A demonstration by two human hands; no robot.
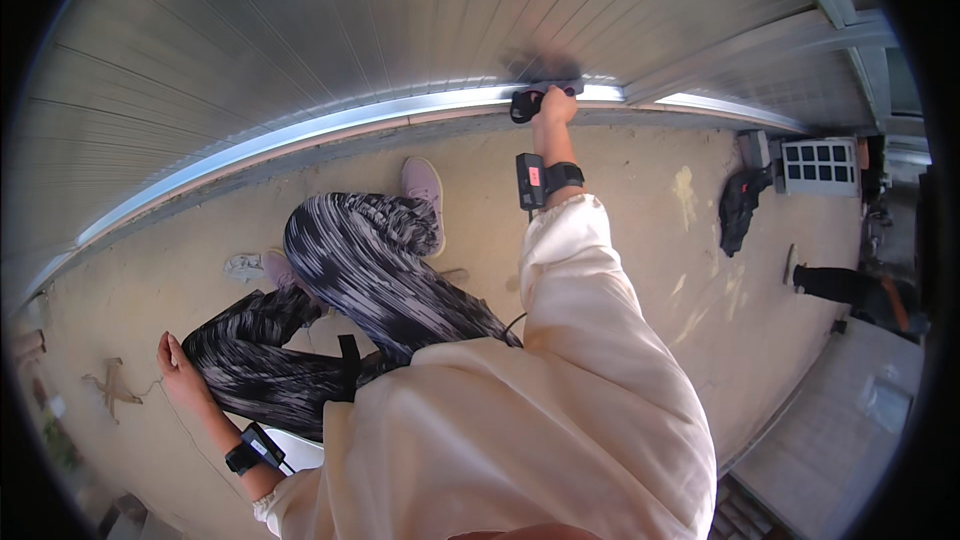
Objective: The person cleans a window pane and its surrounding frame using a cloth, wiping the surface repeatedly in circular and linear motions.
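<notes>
My right hand (557, 105) is stretched forward and closed on a dark handheld tool (528, 103) with a black strap or loop; its exact kind cannot be told. The tool lies against the bright metal bottom rail (420, 103) of a ribbed metal panel wall (322, 30), which shows a blurred reflection of it. Low at the left, my left hand (174, 369) holds nothing, with its fingers extended beside my left knee. Both wrists wear black strapped devices.
Around me is a concrete floor (660, 270). A crumpled clear plastic piece (244, 267) lies near my shoes. At right are a black cloth item (741, 202), a white crate-like box (819, 166), another person's leg (832, 281) and a grey flat panel (817, 420).
</notes>
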